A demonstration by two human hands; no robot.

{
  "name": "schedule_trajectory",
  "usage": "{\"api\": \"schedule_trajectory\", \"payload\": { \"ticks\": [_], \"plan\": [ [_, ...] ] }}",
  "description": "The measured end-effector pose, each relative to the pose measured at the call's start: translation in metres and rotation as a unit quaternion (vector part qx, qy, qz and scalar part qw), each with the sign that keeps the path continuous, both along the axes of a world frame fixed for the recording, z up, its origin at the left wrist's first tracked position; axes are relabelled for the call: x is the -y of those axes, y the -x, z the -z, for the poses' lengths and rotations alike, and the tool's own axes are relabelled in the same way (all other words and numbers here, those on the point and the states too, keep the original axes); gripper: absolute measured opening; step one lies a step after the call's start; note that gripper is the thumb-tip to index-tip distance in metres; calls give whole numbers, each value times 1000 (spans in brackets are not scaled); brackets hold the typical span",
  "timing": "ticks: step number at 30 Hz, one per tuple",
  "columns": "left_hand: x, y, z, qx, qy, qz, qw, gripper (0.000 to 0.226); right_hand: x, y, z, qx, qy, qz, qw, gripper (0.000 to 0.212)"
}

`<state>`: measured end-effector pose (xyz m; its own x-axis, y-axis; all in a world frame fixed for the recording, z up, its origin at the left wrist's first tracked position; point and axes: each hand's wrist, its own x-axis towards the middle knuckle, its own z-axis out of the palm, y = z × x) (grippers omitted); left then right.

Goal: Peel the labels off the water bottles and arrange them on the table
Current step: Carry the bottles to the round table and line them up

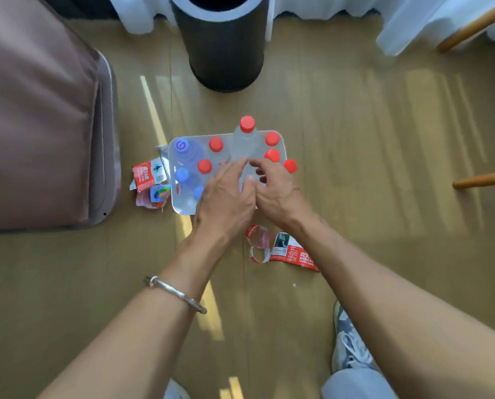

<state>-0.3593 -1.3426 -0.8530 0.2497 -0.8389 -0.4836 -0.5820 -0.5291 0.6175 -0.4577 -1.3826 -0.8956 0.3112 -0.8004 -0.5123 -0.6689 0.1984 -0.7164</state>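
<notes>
Both hands over the bottle cluster, peeled labels dropped on the floor

Wood floor point(355, 139) fills the view. Brown upholstered seat point(39, 125) at left, tall black bin point(223, 53) standing beyond the work area, probably there for the scraps.

Low white table point(181, 207) sits in the middle, close to the person's feet so everything is in reach from above. The water bottles stand upright on it, packed together: blue-capped bottles point(181, 174) on the left side, red-capped bottles point(216, 144) across the middle and right, one taller red-capped bottle point(247, 123) at the far edge. It looks like sorting by cap colour. Bodies look clear, no label visible on any.

The left hand point(226, 197) reaches in with fingers fairly straight and together, tips near the tall bottle's base. The right hand point(278, 194) is just beside it, thumbs nearly touching, fingers curled. Motion blur, so I cannot tell if it pinches anything clear. My guess is they are nudging or setting a bottle into the row.

Torn labels point(147, 175) lie heaped on the floor left of the table, more labels point(292, 251) under the right forearm, just dropped where they came off.

Silver bracelet point(177, 295) on the left wrist
</notes>
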Motion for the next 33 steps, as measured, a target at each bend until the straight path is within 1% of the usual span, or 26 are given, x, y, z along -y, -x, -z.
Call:
{"api": "schedule_trajectory", "payload": {
  "ticks": [4, 6, 9, 12, 16, 18, 21, 23, 26, 29, 30, 33],
  "plan": [
    [26, 35, -58, -16, -74, 55, 996, 48, 13, 58, -59, 7, -64, 66, 996, 42],
    [42, 54, -80, -12, -93, 68, 993, 48, 21, 89, -83, 13, -69, 76, 995, 39],
    [64, 75, -95, -10, -95, 57, 994, 46, 38, 118, -105, 2, -71, 77, 994, 37],
    [78, 77, -93, -2, -85, 50, 995, 45, 52, 126, -106, 0, -80, 66, 995, 38],
    [88, 45, -57, 37, -116, 57, 991, 43, 52, 112, -78, 4, -118, 74, 990, 42],
    [94, 22, -35, 61, -132, 64, 987, 44, 52, 99, -59, -10, -146, 67, 987, 44],
    [110, -8, -6, 62, -137, 87, 985, 44, 55, 81, -30, -25, -169, 106, 980, 46],
    [116, -25, 4, 53, -140, 97, 984, 43, 61, 66, -16, -34, -190, 112, 975, 49],
    [126, -43, 21, 51, -134, 158, 977, 43, 68, 47, 5, -41, -215, 171, 961, 48],
    [139, -60, 39, 68, -111, 203, 971, 46, 70, 26, 29, -18, -231, 244, 942, 47],
    [142, -65, 46, 78, -104, 217, 967, 48, 69, 19, 38, -13, -228, 249, 941, 43],
    [149, -76, 68, 113, -118, 254, 954, 55, 66, 3, 65, -30, -215, 267, 939, 20]
  ]
}}
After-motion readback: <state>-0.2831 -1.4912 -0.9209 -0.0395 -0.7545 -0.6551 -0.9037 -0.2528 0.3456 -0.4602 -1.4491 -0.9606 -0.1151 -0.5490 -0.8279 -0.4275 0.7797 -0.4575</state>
